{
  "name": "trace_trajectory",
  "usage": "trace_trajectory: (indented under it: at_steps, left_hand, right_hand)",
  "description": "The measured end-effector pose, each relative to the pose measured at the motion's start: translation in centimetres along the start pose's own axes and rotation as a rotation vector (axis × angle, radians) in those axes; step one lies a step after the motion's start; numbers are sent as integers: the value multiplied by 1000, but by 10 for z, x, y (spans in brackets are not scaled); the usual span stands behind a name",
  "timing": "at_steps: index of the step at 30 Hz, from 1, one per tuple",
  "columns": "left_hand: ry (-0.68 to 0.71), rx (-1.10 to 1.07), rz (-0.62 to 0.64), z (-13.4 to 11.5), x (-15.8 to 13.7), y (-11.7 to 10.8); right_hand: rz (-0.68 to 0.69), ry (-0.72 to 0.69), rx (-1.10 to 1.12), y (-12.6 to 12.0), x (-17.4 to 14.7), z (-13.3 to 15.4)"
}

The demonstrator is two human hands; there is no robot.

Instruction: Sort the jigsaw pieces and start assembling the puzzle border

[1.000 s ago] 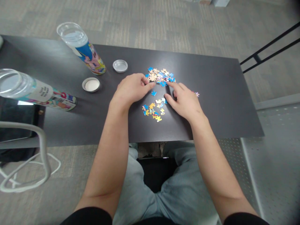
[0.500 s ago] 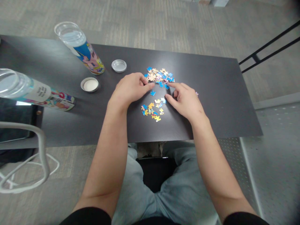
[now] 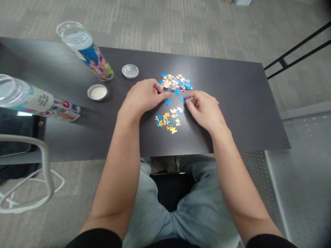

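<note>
My right hand (image 3: 205,108) has its index finger and thumb close together at the edge of a blue jigsaw puzzle piece (image 3: 182,99) on the table. My left hand (image 3: 144,95) rests beside the heap of puzzle pieces (image 3: 176,82), its thumb stretched out and its other fingers bent; I see nothing held in it. Just below that thumb lies another blue piece (image 3: 168,102). Nearer to me is a loose group of yellow, orange and blue pieces (image 3: 166,122), some of them touching or overlapping. A small piece (image 3: 217,101) is partly hidden behind my right hand.
On the left stand two clear printed tubes, one farther back (image 3: 95,58) and one nearer (image 3: 43,100). Two round lids (image 3: 130,71) (image 3: 97,92) lie beside them. A dark device (image 3: 18,131) and a white cable (image 3: 46,162) are at the dark table's (image 3: 248,113) left end.
My right fingers have drawn a blue piece from the heap's near edge slightly toward me, and index finger and thumb have come closer together. My left hand has hardly moved.
</note>
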State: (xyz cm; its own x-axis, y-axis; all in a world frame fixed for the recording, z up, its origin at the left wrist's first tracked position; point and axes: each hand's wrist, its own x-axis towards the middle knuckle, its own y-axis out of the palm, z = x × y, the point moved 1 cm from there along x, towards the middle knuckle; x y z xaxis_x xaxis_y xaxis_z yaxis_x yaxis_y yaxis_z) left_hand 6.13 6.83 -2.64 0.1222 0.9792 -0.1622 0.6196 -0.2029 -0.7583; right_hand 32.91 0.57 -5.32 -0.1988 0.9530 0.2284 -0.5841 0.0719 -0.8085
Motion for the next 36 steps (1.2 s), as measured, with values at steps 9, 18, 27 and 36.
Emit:
trace_trajectory:
  at_steps: [9, 18, 27, 36]
  left_hand:
    - [35, -33, 33, 6, 2, -2]
    - [100, -124, 137, 6, 1, -8]
    - [-81, 82, -68, -18, -10, 0]
    - [-22, 20, -91, -8, -8, 4]
  right_hand:
    - [207, -114, 22, -10, -6, 15]
    - [181, -35, -139, 2, 2, 11]
    - [284, 35, -230, -35, -14, 23]
    - [105, 79, -189, -63, -22, -36]
